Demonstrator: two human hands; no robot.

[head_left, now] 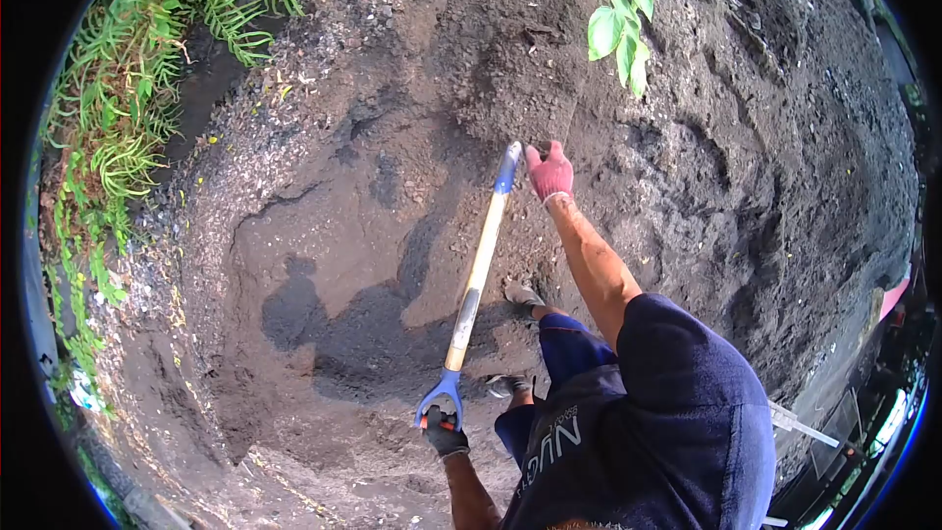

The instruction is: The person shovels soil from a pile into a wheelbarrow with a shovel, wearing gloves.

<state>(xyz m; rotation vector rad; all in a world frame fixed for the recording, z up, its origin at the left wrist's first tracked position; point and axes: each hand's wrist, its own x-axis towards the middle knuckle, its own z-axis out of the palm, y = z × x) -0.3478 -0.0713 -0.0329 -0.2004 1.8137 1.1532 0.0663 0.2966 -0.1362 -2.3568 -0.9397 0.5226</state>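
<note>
My left hand point(446, 434), in a dark glove, is wrapped around the blue D-shaped grip point(442, 393) of a shovel point(479, 270). The shovel has a pale wooden shaft with a blue socket at its far end. Its blade cannot be made out clearly against the dark soil point(520, 88). Just right of the socket is my right hand point(551, 173), in a red glove, with thumb and fingers apart and nothing visible between them. A small gap separates it from the shovel.
Both my shoes point(523, 294) stand on dark, loose ground. Leafy twigs point(618, 29) hang in from the top. Green ferns point(128, 108) line the left edge, beside gravelly soil. Rough earth point(706, 157) rises on the right. My shadow point(373, 334) falls on the smoother hollow.
</note>
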